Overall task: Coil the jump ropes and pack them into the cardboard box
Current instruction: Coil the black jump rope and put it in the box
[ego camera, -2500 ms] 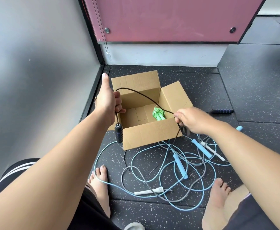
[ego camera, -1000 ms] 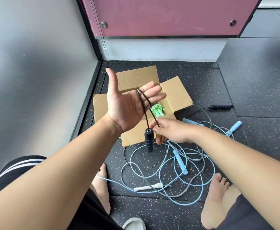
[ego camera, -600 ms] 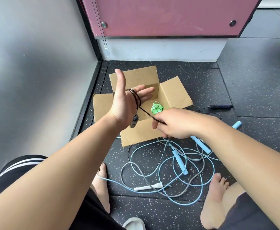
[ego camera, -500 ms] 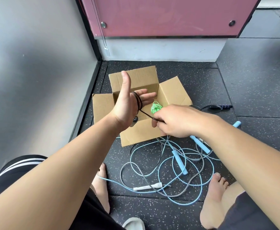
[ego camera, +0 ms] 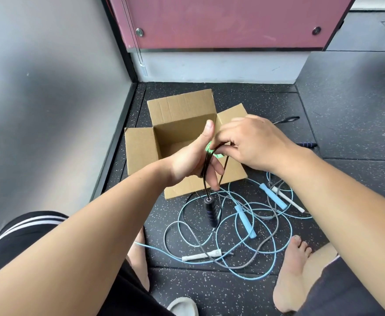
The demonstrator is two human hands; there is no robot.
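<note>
Right hand: risen from box front to above the left hand's fingers, grip pinching the black jump rope. Left hand: fingers loose, thumb up, loops wound round it, handle dangling. One more turn laid; green rope already in the cardboard box.

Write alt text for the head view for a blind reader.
A person's right hand holds a black jump rope looped around the left hand above an open cardboard box; blue and grey ropes lie tangled beside it.
</note>
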